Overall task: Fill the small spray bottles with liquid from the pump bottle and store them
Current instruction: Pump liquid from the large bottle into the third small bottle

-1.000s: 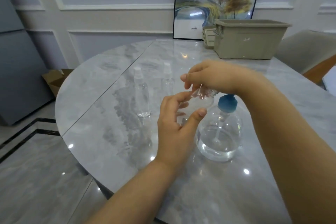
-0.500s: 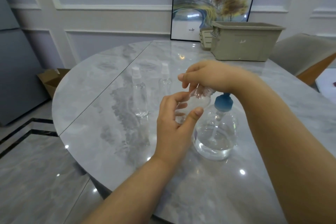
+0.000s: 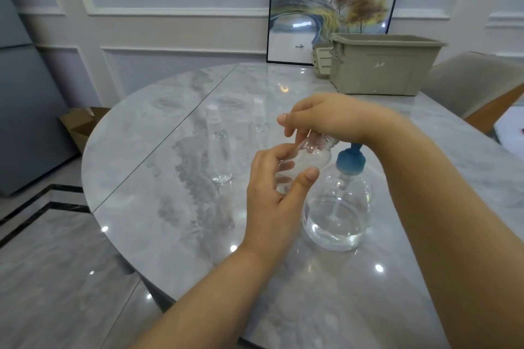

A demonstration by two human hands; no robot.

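My left hand (image 3: 272, 195) grips a small clear spray bottle (image 3: 310, 157) by its body, tilted over the table. My right hand (image 3: 326, 117) closes its fingers around that bottle's top; the cap itself is hidden under the fingers. Just right of it stands the round clear pump bottle (image 3: 338, 212) with a blue pump head, about a third full of clear liquid. Two more small clear spray bottles stand upright behind: one (image 3: 218, 150) to the left and another (image 3: 258, 125) farther back, partly hidden by my hands.
A beige plastic storage bin (image 3: 380, 65) sits at the back right of the round marble table (image 3: 158, 167), with a framed picture (image 3: 329, 3) leaning on the wall behind it. A chair (image 3: 479, 85) stands at the right, a cardboard box (image 3: 82, 125) on the floor left.
Both hands stay on the small spray bottle with only slight finger shifts at its top. The view has drifted a little to the right.
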